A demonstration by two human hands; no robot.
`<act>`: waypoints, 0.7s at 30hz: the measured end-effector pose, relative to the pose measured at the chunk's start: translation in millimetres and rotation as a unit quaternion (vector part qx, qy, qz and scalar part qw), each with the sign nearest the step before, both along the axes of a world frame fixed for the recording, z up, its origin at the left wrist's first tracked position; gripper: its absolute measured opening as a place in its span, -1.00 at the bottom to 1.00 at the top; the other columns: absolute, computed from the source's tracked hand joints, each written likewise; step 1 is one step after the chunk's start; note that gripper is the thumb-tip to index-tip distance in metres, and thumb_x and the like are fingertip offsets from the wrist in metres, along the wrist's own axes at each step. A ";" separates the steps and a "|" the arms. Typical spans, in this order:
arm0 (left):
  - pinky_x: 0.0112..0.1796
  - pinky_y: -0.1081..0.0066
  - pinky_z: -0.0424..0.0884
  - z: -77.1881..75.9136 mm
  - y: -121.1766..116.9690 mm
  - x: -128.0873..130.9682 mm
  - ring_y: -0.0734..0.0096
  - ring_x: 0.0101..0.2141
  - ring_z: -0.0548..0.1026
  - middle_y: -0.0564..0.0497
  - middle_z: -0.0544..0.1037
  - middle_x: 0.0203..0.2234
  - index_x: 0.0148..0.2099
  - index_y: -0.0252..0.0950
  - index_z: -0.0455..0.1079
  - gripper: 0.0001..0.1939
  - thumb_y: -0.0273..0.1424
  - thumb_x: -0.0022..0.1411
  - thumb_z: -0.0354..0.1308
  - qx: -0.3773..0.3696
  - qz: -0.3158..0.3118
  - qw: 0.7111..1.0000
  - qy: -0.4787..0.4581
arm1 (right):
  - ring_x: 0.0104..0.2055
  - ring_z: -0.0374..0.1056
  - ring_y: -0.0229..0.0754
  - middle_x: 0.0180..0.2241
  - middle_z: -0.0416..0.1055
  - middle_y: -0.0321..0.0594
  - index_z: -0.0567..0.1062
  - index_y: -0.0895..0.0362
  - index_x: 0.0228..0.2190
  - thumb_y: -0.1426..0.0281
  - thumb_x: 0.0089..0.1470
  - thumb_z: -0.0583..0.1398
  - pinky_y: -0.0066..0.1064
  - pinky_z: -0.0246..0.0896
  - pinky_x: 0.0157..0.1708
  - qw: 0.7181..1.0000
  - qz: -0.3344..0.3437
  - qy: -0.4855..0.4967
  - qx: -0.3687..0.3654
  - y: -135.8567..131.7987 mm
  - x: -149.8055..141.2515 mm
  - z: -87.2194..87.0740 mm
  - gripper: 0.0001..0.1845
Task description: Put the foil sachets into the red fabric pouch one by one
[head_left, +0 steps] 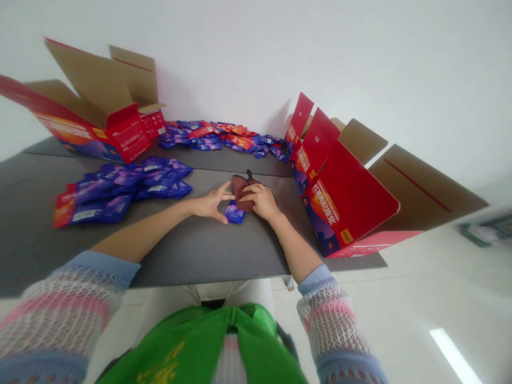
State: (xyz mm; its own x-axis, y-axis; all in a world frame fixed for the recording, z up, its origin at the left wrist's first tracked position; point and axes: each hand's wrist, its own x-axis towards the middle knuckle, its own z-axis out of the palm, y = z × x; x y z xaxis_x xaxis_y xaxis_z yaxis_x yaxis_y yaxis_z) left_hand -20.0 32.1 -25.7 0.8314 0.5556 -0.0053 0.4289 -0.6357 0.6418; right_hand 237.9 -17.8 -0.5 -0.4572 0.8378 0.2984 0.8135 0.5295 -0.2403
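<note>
A brown, soft-looking pouch or folded cloth (240,189) with a short black strap at its far end lies on the grey table in front of me. My right hand (258,200) grips it from the right, fingers bent over its surface. At its left edge is my left hand (214,204), thumb and fingers spread, the fingertips close to or touching the brown piece. Partly under the brown piece, a single blue-purple sachet (234,213) lies between my hands; its far part is covered.
A heap of blue sachets (128,186) lies to the left, some with red ends. More blue and red sachets (224,137) line the wall. Open red cartons stand at the left (124,136) and right (332,208), flaps raised. The table's front edge (224,280) is near my body.
</note>
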 end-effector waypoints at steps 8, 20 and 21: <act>0.32 -0.08 -0.26 5.2 0.4 0.2 -0.06 0.43 -0.13 -0.34 0.16 0.38 0.51 -0.24 -0.62 0.42 0.14 0.02 0.33 0.023 -0.011 0.999 0.042 | 0.11 0.32 -0.06 0.05 0.54 -0.28 0.67 -0.05 -0.12 0.69 -0.04 0.14 -0.12 0.16 0.17 0.996 -0.004 0.075 0.046 7.5 14.0 -9.4 -0.43; 0.31 -0.05 -0.04 -3.8 3.7 -0.8 -0.25 0.42 -0.17 -0.40 -0.30 0.47 0.50 -0.24 -0.66 0.57 0.17 -0.15 0.40 0.046 0.031 0.998 0.015 | 0.21 0.22 -0.10 0.19 0.42 -0.27 0.50 -0.04 0.14 0.63 0.15 0.04 -0.17 0.16 0.19 0.989 0.140 0.043 0.014 -12.4 -26.1 -9.6 -0.38; 0.31 -0.04 -0.05 -2.2 2.8 -0.2 -0.25 0.42 -0.16 -0.39 -0.29 0.47 0.50 -0.24 -0.65 0.56 0.17 -0.14 0.39 0.048 0.030 0.998 0.018 | 0.20 0.22 -0.11 0.19 0.42 -0.28 0.52 -0.04 0.12 0.63 0.17 0.04 -0.18 0.17 0.18 0.992 0.124 0.037 0.010 -10.8 -24.7 -9.0 -0.41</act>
